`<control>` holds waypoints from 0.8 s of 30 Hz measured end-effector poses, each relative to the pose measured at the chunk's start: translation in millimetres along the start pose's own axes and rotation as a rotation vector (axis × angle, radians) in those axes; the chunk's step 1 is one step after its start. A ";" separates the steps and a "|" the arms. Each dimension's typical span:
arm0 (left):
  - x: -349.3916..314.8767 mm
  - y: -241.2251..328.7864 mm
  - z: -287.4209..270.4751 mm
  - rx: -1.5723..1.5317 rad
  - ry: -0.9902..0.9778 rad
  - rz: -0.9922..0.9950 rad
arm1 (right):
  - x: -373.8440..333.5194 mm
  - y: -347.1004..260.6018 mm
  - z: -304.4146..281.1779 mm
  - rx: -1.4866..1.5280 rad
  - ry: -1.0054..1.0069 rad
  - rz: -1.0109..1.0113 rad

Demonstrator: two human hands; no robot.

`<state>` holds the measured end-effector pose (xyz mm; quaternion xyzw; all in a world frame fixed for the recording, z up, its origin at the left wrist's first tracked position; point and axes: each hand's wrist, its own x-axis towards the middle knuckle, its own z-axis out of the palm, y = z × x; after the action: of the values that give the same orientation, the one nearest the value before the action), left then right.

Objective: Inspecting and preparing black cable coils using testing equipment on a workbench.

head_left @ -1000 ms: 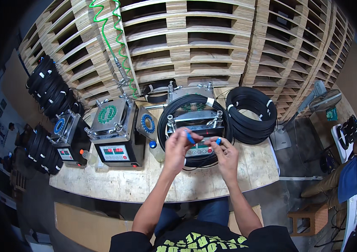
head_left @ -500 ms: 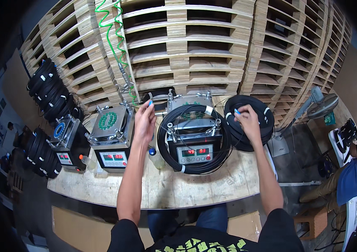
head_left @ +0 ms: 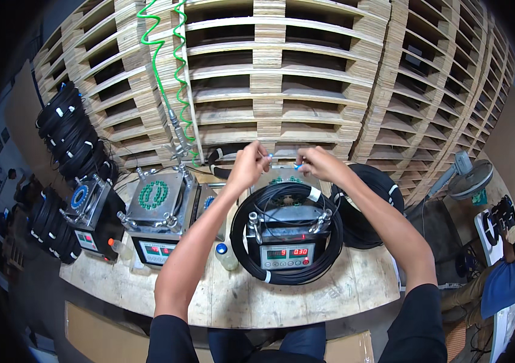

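My left hand (head_left: pixel 249 166) pinches a small blue-ended piece (head_left: pixel 271 156) between thumb and fingers. A similar blue-ended piece (head_left: pixel 298 167) sits in the pinched fingertips of my right hand (head_left: pixel 320 165). Both hands hover close together, apart from each other, above the far part of a metal-topped machine (head_left: pixel 288 257) with a red-lit display. Leaning over this machine's front is a black cable coil (head_left: pixel 242 242) bound with white bands. Behind the coil, a ring of green fittings (head_left: pixel 282 181) shows in part on the machine's top plate.
Left stand two similar machines, one with green fittings (head_left: pixel 153 195), one with a blue ring (head_left: pixel 79 197). A blue-capped bottle (head_left: pixel 226 257) stands beside the coil. More black coils (head_left: pixel 371 206) lie right; others are stacked far left. Wooden pallets (head_left: pixel 266 78) rise behind. A person in blue (head_left: pixel 514 266) is at right.
My hands have come together from either side of the machine to above its far part, each still pinching a blue-ended piece. The view has shifted, and the display readings have changed.
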<state>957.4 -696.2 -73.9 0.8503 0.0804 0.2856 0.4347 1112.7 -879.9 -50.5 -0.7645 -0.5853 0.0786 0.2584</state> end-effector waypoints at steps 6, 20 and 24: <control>4.6 -4.7 6.3 0.086 -0.239 0.011 | 8.1 -1.0 -7.7 -0.069 -0.183 -0.038; -3.0 -17.1 -8.7 -0.032 -0.161 -0.097 | 34.8 -20.7 4.8 -0.432 -0.342 -0.096; -0.1 -4.3 -3.6 -0.029 -0.185 -0.135 | 31.2 -40.5 -0.2 -0.624 -0.357 -0.067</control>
<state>955.8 -691.1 -75.6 0.8593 0.0927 0.1769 0.4708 1087.7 -843.4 -24.9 -0.7613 -0.6417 0.0197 -0.0912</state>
